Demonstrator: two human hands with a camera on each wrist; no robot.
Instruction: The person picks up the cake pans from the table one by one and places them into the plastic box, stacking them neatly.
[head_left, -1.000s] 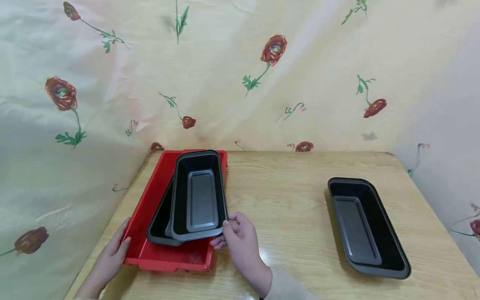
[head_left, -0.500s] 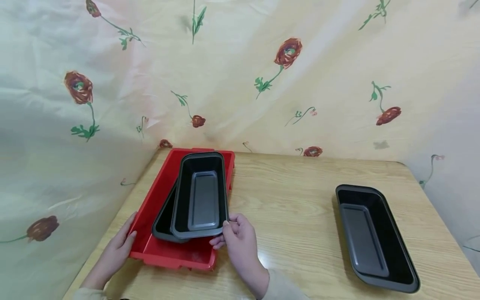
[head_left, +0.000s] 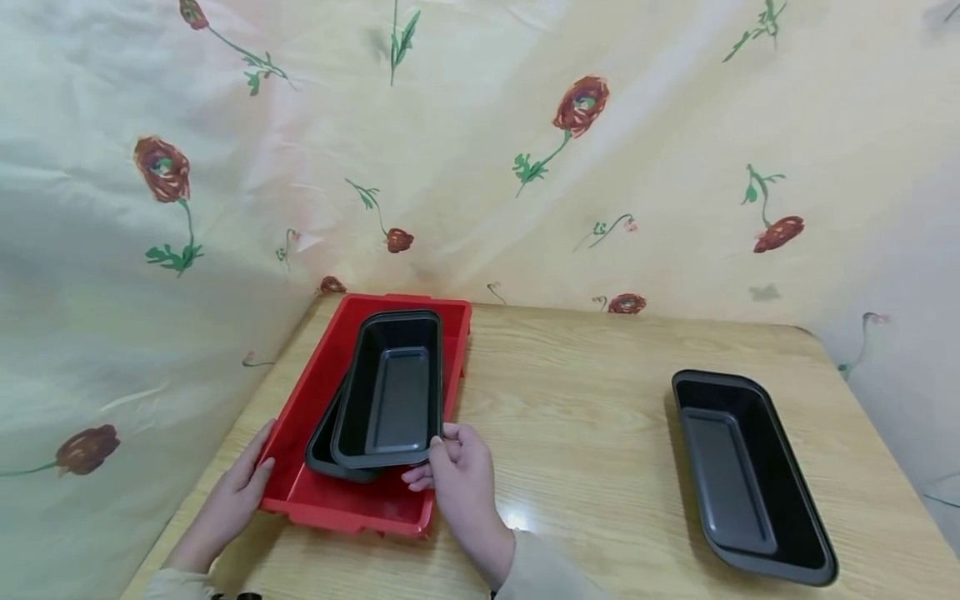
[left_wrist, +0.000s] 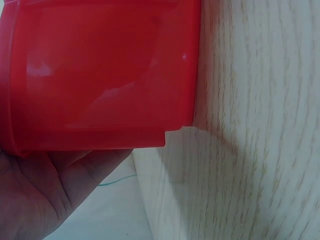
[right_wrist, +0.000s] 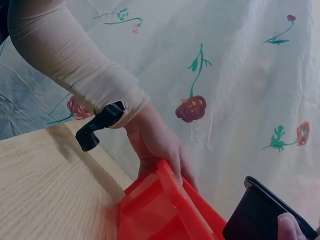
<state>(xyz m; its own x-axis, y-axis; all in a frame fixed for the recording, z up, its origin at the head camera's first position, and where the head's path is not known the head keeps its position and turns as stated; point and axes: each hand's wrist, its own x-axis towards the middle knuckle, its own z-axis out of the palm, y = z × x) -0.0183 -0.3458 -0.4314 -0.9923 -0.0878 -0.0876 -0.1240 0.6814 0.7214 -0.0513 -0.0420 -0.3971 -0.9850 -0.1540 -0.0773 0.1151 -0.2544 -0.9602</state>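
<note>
My left hand [head_left: 232, 500] grips the near left corner of a red plastic tray [head_left: 322, 358], its thumb by the rim. In the left wrist view, the fingers pass behind the red wall. A dark loaf pan [head_left: 401, 400] is pinched at its near right corner by my right hand [head_left: 467, 483], thumb above the rim and other fingers below. This pan overlaps a second, similar loaf pan [head_left: 322, 446] inside the tray, hiding most of it. In the right wrist view, a right-hand fingertip [right_wrist: 289, 227] shows against the pan's dark side.
A third dark loaf pan [head_left: 735, 467] stands on the right of the wooden table [head_left: 570, 433]. A flower-printed sheet [head_left: 465, 150] hangs behind the table and along its left side, close to the tray.
The upper loaf pan and my right hand have moved left, so the pan covers more of the lower one. My left hand keeps its grip on the tray. The head view has shifted.
</note>
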